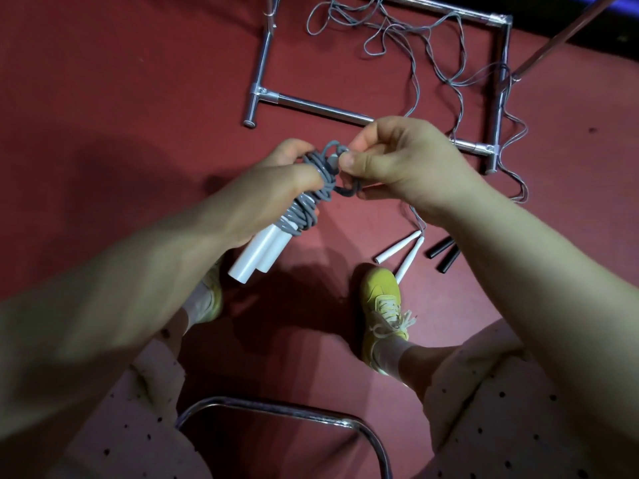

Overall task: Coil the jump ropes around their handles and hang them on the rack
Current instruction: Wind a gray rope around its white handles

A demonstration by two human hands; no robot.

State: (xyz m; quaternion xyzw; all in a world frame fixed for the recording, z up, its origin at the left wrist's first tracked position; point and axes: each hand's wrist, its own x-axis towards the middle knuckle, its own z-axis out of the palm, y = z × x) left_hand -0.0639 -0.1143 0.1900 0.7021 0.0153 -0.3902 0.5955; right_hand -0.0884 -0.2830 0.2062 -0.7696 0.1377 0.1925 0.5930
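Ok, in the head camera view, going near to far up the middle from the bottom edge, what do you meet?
Chair frame → yellow shoe → white handles wrapped in grey rope, held by left hand and right hand → rack base bar → loose thin rope.

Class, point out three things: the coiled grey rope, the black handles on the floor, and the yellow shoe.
coiled grey rope (pixel 311 198), head view, on the wraps
black handles (pixel 442 252), head view, mid-handle
yellow shoe (pixel 380 299), head view, on the toe
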